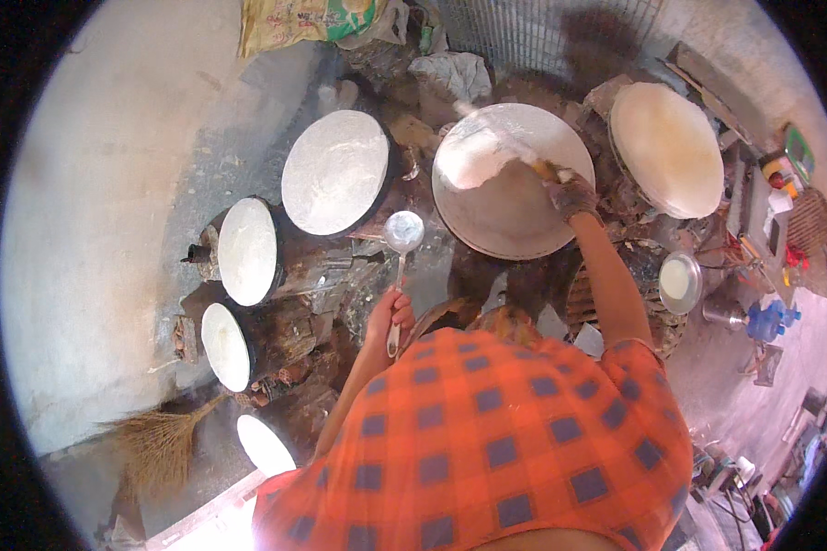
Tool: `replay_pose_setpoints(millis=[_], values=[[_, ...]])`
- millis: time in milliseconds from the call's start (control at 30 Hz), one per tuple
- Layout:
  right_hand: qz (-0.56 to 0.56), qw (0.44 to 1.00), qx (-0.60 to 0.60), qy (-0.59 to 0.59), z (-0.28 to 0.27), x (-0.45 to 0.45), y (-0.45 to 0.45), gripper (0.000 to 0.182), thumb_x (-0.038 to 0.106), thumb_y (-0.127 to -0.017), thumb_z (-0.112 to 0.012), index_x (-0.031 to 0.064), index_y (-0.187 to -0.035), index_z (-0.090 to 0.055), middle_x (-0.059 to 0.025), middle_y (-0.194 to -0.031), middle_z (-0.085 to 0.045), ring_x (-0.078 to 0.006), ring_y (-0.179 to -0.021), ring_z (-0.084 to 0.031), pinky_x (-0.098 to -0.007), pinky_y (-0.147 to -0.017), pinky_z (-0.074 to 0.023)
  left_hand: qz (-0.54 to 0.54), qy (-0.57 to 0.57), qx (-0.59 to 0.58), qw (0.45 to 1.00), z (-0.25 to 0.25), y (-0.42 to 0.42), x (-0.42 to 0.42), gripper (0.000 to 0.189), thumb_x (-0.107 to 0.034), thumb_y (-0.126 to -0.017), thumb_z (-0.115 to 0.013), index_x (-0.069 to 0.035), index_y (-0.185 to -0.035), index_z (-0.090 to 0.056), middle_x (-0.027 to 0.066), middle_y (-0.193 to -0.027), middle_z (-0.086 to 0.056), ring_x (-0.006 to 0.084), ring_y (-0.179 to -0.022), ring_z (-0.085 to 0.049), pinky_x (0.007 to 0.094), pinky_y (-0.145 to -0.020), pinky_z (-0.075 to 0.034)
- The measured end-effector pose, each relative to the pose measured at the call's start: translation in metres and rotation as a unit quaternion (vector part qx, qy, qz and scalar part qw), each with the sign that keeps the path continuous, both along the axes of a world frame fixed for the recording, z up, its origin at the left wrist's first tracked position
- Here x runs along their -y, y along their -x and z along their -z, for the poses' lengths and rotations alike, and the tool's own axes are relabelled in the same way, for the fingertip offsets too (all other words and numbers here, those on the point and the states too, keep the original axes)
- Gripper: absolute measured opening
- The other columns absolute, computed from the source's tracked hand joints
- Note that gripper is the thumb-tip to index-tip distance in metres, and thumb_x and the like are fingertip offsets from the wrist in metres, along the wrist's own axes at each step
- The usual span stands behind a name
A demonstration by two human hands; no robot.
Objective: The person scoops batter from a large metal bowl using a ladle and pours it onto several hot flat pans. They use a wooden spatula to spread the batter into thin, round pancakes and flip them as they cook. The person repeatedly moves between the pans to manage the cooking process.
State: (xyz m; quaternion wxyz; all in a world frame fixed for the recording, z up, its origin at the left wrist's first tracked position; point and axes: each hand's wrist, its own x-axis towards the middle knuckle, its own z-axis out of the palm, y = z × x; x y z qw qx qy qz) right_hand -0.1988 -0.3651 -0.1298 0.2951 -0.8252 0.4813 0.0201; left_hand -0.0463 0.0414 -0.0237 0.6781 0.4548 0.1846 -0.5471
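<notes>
My left hand (391, 318) grips the handle of a metal ladle (404, 233), its round bowl pointing away from me and pale inside. Over a large round pan (517, 227), my right hand (573, 195), which looks gloved or darkly covered, holds a blurred tool (503, 131) with a yellowish handle end; its exact kind cannot be told. A whitish layer covers the pan's upper left part, while the lower part looks brownish grey. Right of it is another large round pan with a cream-coloured surface (667, 151). A round pan with a white surface (338, 173) lies to the left.
Smaller white-topped round pans (247, 252) curve down the left side, near a straw broom (162, 441) by the wall. A metal bowl of pale liquid (680, 282) stands at right, with blue plastic bottles (766, 321) beyond. Printed sacks (289, 24) lie at the top.
</notes>
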Motion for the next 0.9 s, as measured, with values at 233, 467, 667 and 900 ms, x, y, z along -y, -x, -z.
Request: replay_pose_setpoints(millis=[233, 467, 667, 900], values=[[-0.084, 0.99, 0.08, 0.079, 0.019, -0.009, 0.041, 0.054, 0.05, -0.078, -0.063, 0.0151, -0.119, -0.06, -0.0135, -0.116, -0.063, -0.0325, -0.105, -0.06, -0.0394, -0.093, -0.0467, -0.048, -0.011, -0.014, 0.999, -0.009, 0.021, -0.006, 0.024, -0.02, -0.102, -0.035, -0.012, -0.122, -0.047, -0.005, -0.065, -0.037, 0.0061, -0.043, -0.034, 0.0248, -0.042, -0.031], [-0.106, 0.984, 0.01, 0.146, 0.051, -0.005, 0.021, 0.05, 0.048, -0.08, -0.063, 0.0091, -0.112, -0.061, -0.0157, -0.101, -0.065, -0.0319, -0.095, -0.063, -0.0366, -0.087, -0.0495, -0.078, -0.014, -0.032, 0.996, -0.005, 0.055, -0.028, 0.022, -0.021, -0.102, -0.036, -0.012, -0.118, -0.048, -0.0054, -0.066, -0.037, 0.0061, -0.044, -0.036, 0.0246, -0.042, -0.032], [-0.183, 0.966, 0.103, 0.153, -0.011, -0.014, 0.067, 0.04, 0.03, -0.087, -0.061, 0.0088, -0.121, -0.057, -0.0102, -0.109, -0.062, -0.0273, -0.099, -0.06, -0.0341, -0.089, -0.0483, -0.135, -0.024, -0.044, 0.99, -0.005, 0.094, -0.057, 0.02, -0.021, -0.102, -0.036, -0.014, -0.115, -0.049, -0.0053, -0.066, -0.038, 0.0071, -0.044, -0.036, 0.0246, -0.042, -0.032], [-0.165, 0.964, 0.028, 0.206, 0.023, -0.046, 0.051, 0.039, 0.031, -0.09, -0.055, -0.0001, -0.111, -0.062, -0.0121, -0.096, -0.067, -0.0311, -0.089, -0.064, -0.0391, -0.082, -0.0504, -0.103, -0.037, -0.057, 0.992, 0.006, 0.084, -0.059, 0.015, -0.019, -0.1, -0.038, -0.014, -0.11, -0.048, -0.0056, -0.064, -0.037, 0.0073, -0.045, -0.036, 0.0244, -0.043, -0.032]])
